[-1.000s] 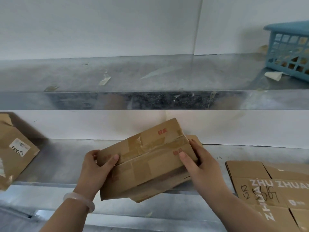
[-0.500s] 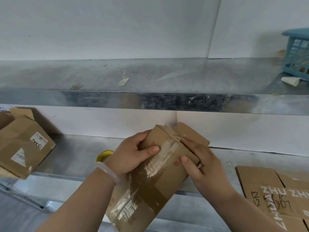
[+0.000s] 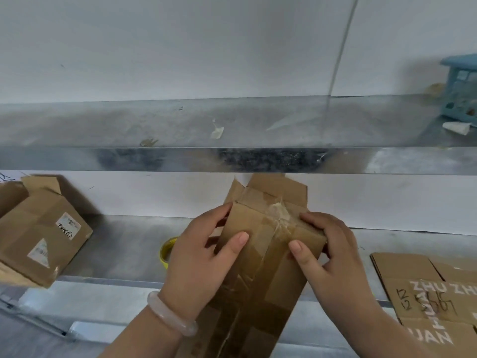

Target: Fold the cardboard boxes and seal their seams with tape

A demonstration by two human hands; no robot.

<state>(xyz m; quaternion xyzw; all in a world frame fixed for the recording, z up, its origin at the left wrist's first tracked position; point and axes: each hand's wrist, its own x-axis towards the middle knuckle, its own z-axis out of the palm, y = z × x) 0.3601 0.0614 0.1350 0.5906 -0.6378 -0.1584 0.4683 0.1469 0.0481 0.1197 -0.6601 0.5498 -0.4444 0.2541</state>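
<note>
The cardboard box [image 3: 258, 293] was gripped at its far end by both hands. The left hand [image 3: 204, 254] was curled round the box's left side, with the thumb laid flat on the upper face. The right hand [image 3: 333, 254] was wrapped round the right edge, its thumb pressed down beside the central seam. A pale bracelet [image 3: 170, 316] was worn on the left wrist. The box was held lengthwise above the front edge of the lower shelf [image 3: 124, 244], one end toward the person and the other toward the wall. Glossy clear tape was seen along its middle seam and crumpled between the two thumbs, and the flaps at the far end were left standing open. A yellow tape roll [image 3: 166, 250] was partly hidden just behind the left hand, on the lower shelf. Further left, a folded box with labels [image 3: 44, 236] was set tilted on that shelf. To the right, a stack of flattened cardboard [image 3: 418, 280] with white lettering and handwritten numbers was laid flat. Above, on the metal upper shelf [image 3: 180, 158], a blue basket [image 3: 462, 89] was placed at the far right, with a white scrap [image 3: 455, 127] just in front of it.
</note>
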